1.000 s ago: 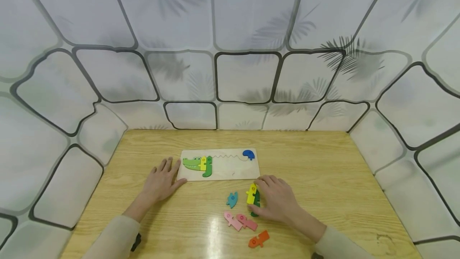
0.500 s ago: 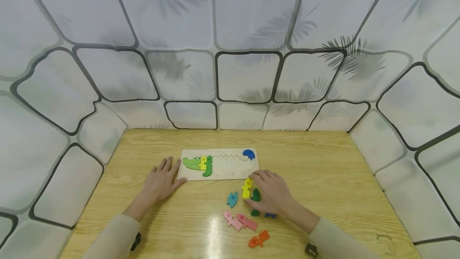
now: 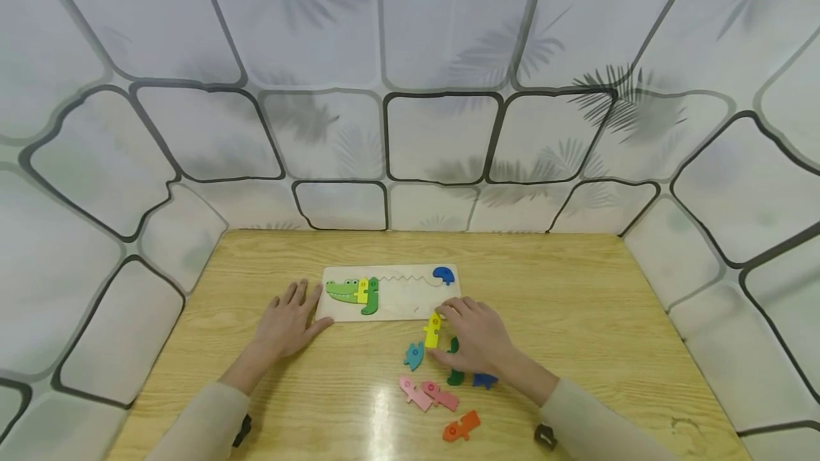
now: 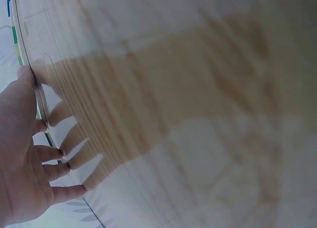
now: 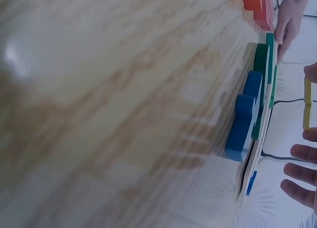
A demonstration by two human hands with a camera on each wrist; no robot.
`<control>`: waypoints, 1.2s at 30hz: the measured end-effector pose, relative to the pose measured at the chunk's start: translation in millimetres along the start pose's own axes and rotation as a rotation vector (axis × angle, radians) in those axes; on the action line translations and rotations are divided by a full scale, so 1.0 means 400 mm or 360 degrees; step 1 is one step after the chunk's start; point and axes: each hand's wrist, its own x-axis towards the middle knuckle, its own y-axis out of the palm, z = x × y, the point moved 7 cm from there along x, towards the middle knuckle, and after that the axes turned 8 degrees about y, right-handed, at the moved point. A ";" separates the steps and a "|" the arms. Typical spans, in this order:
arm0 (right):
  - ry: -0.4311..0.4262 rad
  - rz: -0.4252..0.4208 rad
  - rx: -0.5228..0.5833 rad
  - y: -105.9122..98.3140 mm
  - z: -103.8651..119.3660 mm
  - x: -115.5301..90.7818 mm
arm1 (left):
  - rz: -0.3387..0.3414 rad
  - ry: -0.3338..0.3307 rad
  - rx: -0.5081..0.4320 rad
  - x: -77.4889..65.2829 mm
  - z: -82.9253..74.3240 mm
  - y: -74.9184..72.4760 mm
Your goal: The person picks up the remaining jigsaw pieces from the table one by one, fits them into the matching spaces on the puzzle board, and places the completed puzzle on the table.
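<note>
My right hand [image 3: 477, 338] pinches a yellow puzzle piece [image 3: 432, 333] between thumb and fingertip, just below the puzzle board. In the right wrist view the yellow piece [image 5: 307, 105] is seen edge-on, raised above the table, with the other fingers spread. A pale wooden crocodile puzzle board [image 3: 410, 308] bears a green head [image 3: 342, 292], a yellow piece [image 3: 362, 291], a green leg piece [image 3: 371, 299] and a blue piece [image 3: 443, 275] at its right end. My left hand [image 3: 285, 322] rests on the table with fingers spread, thumb and index fingertips at the board's left edge.
Loose pieces lie on the wooden table [image 3: 576, 304]: teal [image 3: 414, 356], two pink ones overlapping, an orange piece [image 3: 461, 426], a dark green piece [image 3: 455, 375] partly behind my right hand, and a blue piece [image 3: 485, 380]. A patterned cloth wall [image 3: 435, 137] encloses the table.
My right hand has moved left with the yellow piece, away from the dark green piece and uncovering the loose blue one. The left hand and board stay in place.
</note>
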 end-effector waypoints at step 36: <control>-0.0195 0.0045 0.0060 0.041 0.001 0.079 | 0.0001 0.0005 0.0013 0.000 -0.002 -0.001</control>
